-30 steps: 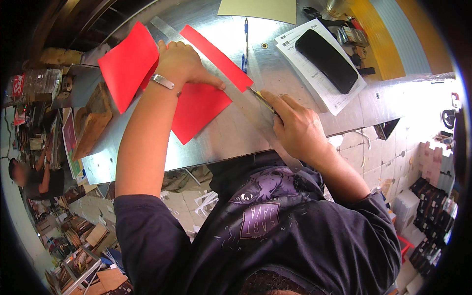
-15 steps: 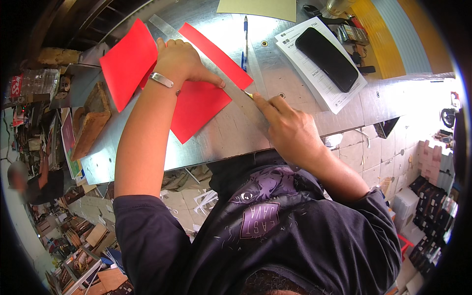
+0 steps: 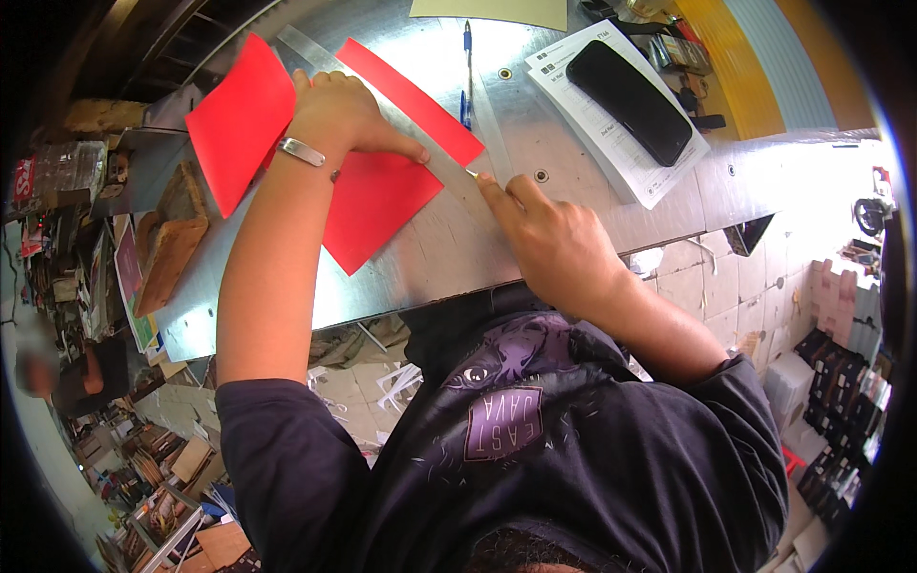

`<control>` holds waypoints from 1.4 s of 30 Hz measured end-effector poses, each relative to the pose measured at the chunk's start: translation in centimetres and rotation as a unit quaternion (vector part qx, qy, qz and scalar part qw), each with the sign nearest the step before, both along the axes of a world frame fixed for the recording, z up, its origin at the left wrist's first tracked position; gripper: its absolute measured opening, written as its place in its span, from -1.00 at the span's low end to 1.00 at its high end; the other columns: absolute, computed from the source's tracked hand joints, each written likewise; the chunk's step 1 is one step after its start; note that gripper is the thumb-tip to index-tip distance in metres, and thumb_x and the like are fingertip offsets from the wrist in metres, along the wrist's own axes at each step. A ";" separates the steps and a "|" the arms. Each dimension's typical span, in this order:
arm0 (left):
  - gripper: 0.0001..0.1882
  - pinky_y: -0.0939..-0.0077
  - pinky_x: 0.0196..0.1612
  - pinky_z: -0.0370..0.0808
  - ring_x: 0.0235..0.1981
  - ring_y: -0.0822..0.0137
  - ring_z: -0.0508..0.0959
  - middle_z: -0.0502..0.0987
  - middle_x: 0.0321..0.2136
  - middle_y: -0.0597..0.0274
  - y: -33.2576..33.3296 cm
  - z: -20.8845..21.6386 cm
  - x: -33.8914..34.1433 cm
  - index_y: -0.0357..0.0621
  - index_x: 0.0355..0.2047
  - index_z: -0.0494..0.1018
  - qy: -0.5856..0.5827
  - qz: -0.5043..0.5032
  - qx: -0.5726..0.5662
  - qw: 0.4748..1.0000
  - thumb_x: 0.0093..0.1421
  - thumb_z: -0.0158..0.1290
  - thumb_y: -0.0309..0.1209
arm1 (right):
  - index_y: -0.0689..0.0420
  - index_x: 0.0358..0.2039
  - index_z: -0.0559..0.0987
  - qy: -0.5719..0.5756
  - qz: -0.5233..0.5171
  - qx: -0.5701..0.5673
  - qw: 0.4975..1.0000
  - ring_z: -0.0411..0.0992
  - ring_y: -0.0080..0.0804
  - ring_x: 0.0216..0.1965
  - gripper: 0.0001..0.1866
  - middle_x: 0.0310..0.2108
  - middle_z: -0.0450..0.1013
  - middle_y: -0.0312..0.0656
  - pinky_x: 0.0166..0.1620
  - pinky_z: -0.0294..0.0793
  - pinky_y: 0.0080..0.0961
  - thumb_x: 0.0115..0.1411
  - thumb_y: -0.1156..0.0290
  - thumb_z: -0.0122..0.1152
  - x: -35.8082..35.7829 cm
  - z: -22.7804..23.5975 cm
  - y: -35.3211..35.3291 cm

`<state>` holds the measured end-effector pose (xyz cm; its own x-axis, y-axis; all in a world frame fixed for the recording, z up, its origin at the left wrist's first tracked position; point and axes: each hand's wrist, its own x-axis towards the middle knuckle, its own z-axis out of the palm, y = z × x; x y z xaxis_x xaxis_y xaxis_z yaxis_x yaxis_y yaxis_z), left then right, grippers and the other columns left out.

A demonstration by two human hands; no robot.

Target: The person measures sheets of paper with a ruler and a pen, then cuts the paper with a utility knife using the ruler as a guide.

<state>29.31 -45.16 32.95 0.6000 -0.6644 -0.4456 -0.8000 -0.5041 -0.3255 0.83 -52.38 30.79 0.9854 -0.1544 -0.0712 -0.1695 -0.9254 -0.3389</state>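
Pressing down with thumb spread wide, the left hand lies over a pale straightedge and a red sheet on the metal table; it appears to clasp nothing. Right hand: fingers closed round a utility knife, mostly hidden in the grasp, tip at the right end of a narrow red strip. Sheet lies toward the table's near edge; strip lies beyond it, along the straightedge's far side. A curled red piece rises toward the table's left end; whether it joins the sheet under the hand, cannot tell. Progress (judgement): knife position suggests a cut along the straightedge at or near its end. Full severance unconfirmed. Outstanding: strip not lifted away, straightedge not removed, knife not set down. Blue pen lies just beyond the strip.
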 end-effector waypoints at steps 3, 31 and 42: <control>0.24 -0.29 0.52 0.05 0.36 -0.16 0.47 0.64 0.15 -0.18 0.0 0.0 0.1 -0.24 -0.12 0.79 0.006 0.001 0.000 1.000 -0.46 0.33 0.71 | 0.30 0.49 0.33 -0.001 0.004 -0.002 1.000 0.66 -0.07 -0.34 -0.19 -0.05 0.46 -0.02 -0.25 0.70 -0.19 0.18 0.60 0.22 0.0 0.0 -0.1; 0.36 -0.23 0.53 0.07 0.33 -0.07 0.52 0.67 0.11 -0.07 0.7 -0.9 0.3 -0.24 0.03 0.74 -0.017 -0.006 -0.026 1.000 -0.47 0.32 0.75 | 0.12 0.39 0.43 -0.227 -0.020 0.061 0.972 0.68 0.01 -0.15 -0.31 -0.08 0.56 -0.03 -0.10 0.68 -0.09 0.22 0.53 0.28 7.6 0.2 -3.3; 0.64 -0.33 0.61 -0.07 0.57 -0.08 0.21 0.42 0.40 -0.11 1.5 -0.1 -0.6 -0.38 0.44 0.34 0.025 0.051 -0.044 0.997 -0.45 0.41 0.65 | 0.09 0.34 0.54 -0.075 -0.036 0.092 0.992 0.63 0.11 0.04 -0.44 0.03 0.60 0.05 0.07 0.64 0.00 0.31 0.48 0.16 23.4 -2.9 -2.9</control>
<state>28.74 -43.63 32.81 0.6451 -0.6391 -0.4187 -0.7571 -0.6088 -0.2371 24.22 -55.30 27.87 0.9739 -0.2229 0.0421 -0.1680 -0.8333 -0.5267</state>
